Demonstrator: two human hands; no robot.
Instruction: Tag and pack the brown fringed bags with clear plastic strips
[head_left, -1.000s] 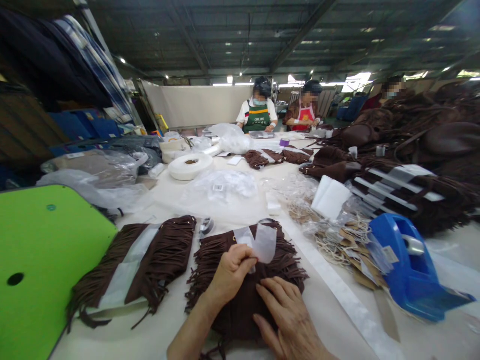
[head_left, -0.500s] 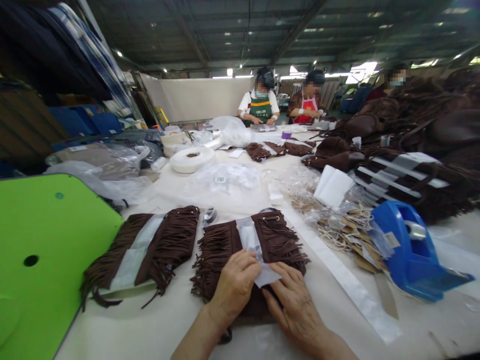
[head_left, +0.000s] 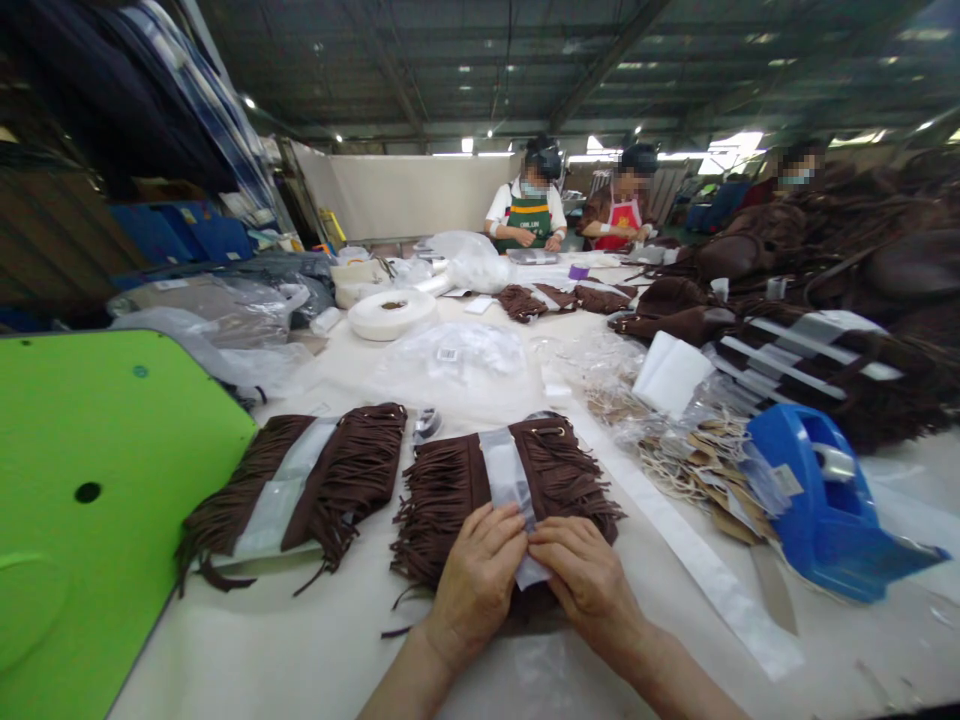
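A brown fringed bag [head_left: 442, 490] lies in front of me with a whitish strip [head_left: 504, 468] wrapped around its middle. My left hand [head_left: 484, 560] rests at the strip's left edge, its fingers bent together and pressing on it. Against the right edge, my right hand [head_left: 581, 565] has its fingers closed on the same strip, whose lower end shows between the two hands. Another brown fringed bag [head_left: 345, 470], with a pale band [head_left: 289, 480] around it, lies to the left.
A green board [head_left: 112, 480] stands at the left. On the right are a blue tape dispenser [head_left: 825, 500], brown tags [head_left: 701, 470] and a long white strip [head_left: 690, 540]. Farther back lie a white roll [head_left: 391, 315] and heaped brown bags [head_left: 825, 240]. People work across the table.
Both hands have come closer together over the strip. The strip's loose lower end, earlier raised between the fingers, now lies lower and flatter. The view has shifted slightly.
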